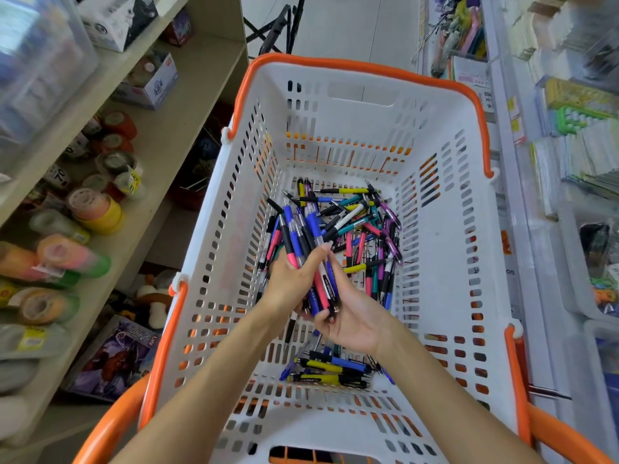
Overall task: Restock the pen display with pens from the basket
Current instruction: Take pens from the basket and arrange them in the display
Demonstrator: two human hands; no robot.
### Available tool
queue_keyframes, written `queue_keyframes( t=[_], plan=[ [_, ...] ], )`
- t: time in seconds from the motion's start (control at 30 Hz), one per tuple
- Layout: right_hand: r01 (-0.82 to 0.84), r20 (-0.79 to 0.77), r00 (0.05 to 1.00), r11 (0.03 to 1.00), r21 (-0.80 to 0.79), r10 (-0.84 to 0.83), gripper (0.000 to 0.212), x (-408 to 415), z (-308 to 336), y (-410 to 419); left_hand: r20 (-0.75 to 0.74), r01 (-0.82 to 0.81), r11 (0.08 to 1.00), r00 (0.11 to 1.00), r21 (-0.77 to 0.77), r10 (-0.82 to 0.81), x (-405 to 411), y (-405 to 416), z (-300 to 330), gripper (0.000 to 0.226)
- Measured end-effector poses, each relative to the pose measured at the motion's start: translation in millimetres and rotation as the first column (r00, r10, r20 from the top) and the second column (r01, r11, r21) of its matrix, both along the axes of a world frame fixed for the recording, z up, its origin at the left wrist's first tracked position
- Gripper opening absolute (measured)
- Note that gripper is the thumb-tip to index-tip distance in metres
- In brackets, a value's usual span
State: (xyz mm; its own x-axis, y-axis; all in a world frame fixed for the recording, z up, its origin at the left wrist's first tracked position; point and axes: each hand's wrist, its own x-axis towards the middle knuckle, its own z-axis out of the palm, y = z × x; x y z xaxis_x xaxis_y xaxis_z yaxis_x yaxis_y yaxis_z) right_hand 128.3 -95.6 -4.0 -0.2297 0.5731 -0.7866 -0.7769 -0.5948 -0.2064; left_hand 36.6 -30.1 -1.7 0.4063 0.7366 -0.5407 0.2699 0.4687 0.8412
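Pens (351, 226) are lying in a loose heap on the floor of the basket (462, 249), pointing every which way, and a few more (330, 371) are sitting nearer the person, under the wrists. Both hands are down inside, sharing one bundle (310, 249) whose long axis is running away from the person, tips fanning up and out. The left hand (289, 279) is wrapping round the middle of it with its fingers curled, and the right hand (351, 314) is pinching the near ends from below, so neither is free. The heap is lying just beyond and to the right, so I'd guess the right hand is nearer for another scoop. No pen display that I can pick out, just blurry shelves (569, 135) on the right.
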Motion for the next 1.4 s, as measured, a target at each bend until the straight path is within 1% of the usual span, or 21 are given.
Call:
queue_keyframes(
  t=[0.1, 0.23, 0.43, 0.53, 0.63, 0.7, 0.77, 0.8, 0.87, 0.93, 1.0, 1.03, 1.07, 1.1, 1.13, 1.17, 1.2, 1.23, 1.27, 1.33, 1.4],
  plan=[
    [-0.021, 0.016, 1.000, 0.999, 0.039, 0.020, 0.062, 3.3, 0.3, 0.6, 0.011, 0.117, 0.984, 0.993, -0.135, -0.116, -4.4, 6.9, 1.2, 0.032],
    [-0.011, 0.108, 0.994, 1.000, 0.004, 0.011, 0.066, 2.6, -0.1, 2.1, 0.055, 0.149, 0.966, 0.989, -0.210, -0.141, -6.4, 9.2, -1.7, 0.035],
    [-0.021, 0.304, 0.952, 1.000, -0.005, 0.022, 0.057, 11.4, 3.5, 11.4, 0.087, 0.122, 0.982, 0.990, -0.144, -0.110, -3.4, 8.6, 2.3, 0.038],
    [-0.075, 0.407, 0.911, 0.997, -0.003, 0.070, 0.046, 19.3, 6.6, 13.7, 0.135, 0.111, 0.986, 0.986, -0.127, -0.094, -1.7, 6.5, 6.0, 0.045],
    [-0.079, 0.436, 0.897, 0.997, 0.006, 0.069, 0.033, 26.9, 8.3, 12.8, 0.170, 0.114, 0.987, 0.981, -0.109, -0.095, -1.5, 4.5, 8.1, 0.053],
    [-0.076, 0.428, 0.902, 0.997, 0.019, 0.060, 0.032, 33.6, 9.4, 11.9, 0.176, 0.110, 0.987, 0.980, -0.118, -0.088, -6.9, 8.5, 14.0, 0.072],
    [-0.085, 0.418, 0.906, 0.996, 0.039, 0.061, 0.033, 41.5, 13.2, 12.1, 0.212, 0.100, 0.981, 0.975, -0.163, -0.064, -13.8, 17.8, 19.9, 0.111],
    [-0.093, 0.426, 0.902, 0.995, 0.044, 0.065, 0.033, 44.5, 16.6, 12.8, 0.215, 0.088, 0.983, 0.975, -0.158, -0.053, -17.0, 22.3, 26.1, 0.122],
    [-0.138, 0.507, 0.856, 0.990, 0.028, 0.105, 0.033, 51.7, 22.7, 16.2, 0.123, 0.069, 0.995, 0.991, -0.072, -0.059, -20.0, 27.6, 41.2, 0.115],
    [-0.294, 0.672, 0.701, 0.955, -0.036, 0.241, 0.035, 62.1, 33.0, 20.0, -0.016, 0.028, 0.992, 1.000, 0.122, -0.026, -20.8, 31.9, 53.7, 0.091],
    [-0.561, 0.802, 0.385, 0.806, -0.189, 0.456, 0.029, 73.5, 47.5, 25.9, -0.117, 0.054, 0.923, 0.993, 0.381, -0.009, -23.6, 41.6, 65.7, 0.076],
    [-0.680, 0.810, 0.201, 0.673, -0.289, 0.551, 0.023, 78.7, 55.3, 30.3, -0.194, 0.176, 0.868, 0.976, 0.465, -0.094, -24.5, 48.3, 71.7, 0.077],
    [-0.764, 0.783, 0.044, 0.526, -0.373, 0.620, 0.019, 82.2, 62.7, 35.5, -0.310, 0.378, 0.805, 0.916, 0.457, -0.255, -24.7, 54.8, 76.6, 0.083],
    [-0.813, 0.741, -0.075, 0.389, -0.433, 0.667, 0.018, 83.3, 69.5, 40.8, -0.416, 0.588, 0.729, 0.795, 0.352, -0.441, -22.9, 58.4, 80.2, 0.090],
    [-0.840, 0.702, -0.167, 0.272, -0.469, 0.693, 0.021, 82.8, 74.8, 45.0, -0.449, 0.749, 0.636, 0.640, 0.185, -0.623, -18.7, 57.6, 80.8, 0.096],
    [-0.854, 0.673, -0.251, 0.168, -0.492, 0.696, 0.022, 80.0, 78.9, 52.2, -0.396, 0.836, 0.549, 0.511, 0.020, -0.763, -15.3, 54.7, 79.1, 0.099],
    [-0.857, 0.653, -0.320, 0.084, -0.508, 0.687, 0.022, 75.9, 83.0, 57.9, -0.289, 0.875, 0.469, 0.422, -0.118, -0.859, -12.9, 47.7, 75.3, 0.100],
    [-0.856, 0.643, -0.374, 0.019, -0.517, 0.669, 0.022, 71.4, 86.4, 63.3, -0.149, 0.889, 0.404, 0.379, -0.214, -0.913, -12.3, 40.8, 68.2, 0.098],
    [-0.856, 0.641, -0.407, -0.026, -0.517, 0.651, 0.021, 67.8, 89.7, 68.1, -0.015, 0.890, 0.373, 0.383, -0.263, -0.924, -13.1, 34.4, 57.7, 0.092],
    [-0.859, 0.645, -0.424, -0.056, -0.509, 0.636, 0.018, 63.3, 94.4, 75.8, 0.182, 0.864, 0.411, 0.472, -0.292, -0.863, -16.2, 24.1, 35.7, 0.079],
    [-0.860, 0.661, -0.432, -0.060, -0.506, 0.614, 0.016, 61.4, 95.2, 81.1, 0.324, 0.814, 0.463, 0.569, -0.350, -0.756, -20.1, 19.0, 18.6, 0.096]
  ],
)
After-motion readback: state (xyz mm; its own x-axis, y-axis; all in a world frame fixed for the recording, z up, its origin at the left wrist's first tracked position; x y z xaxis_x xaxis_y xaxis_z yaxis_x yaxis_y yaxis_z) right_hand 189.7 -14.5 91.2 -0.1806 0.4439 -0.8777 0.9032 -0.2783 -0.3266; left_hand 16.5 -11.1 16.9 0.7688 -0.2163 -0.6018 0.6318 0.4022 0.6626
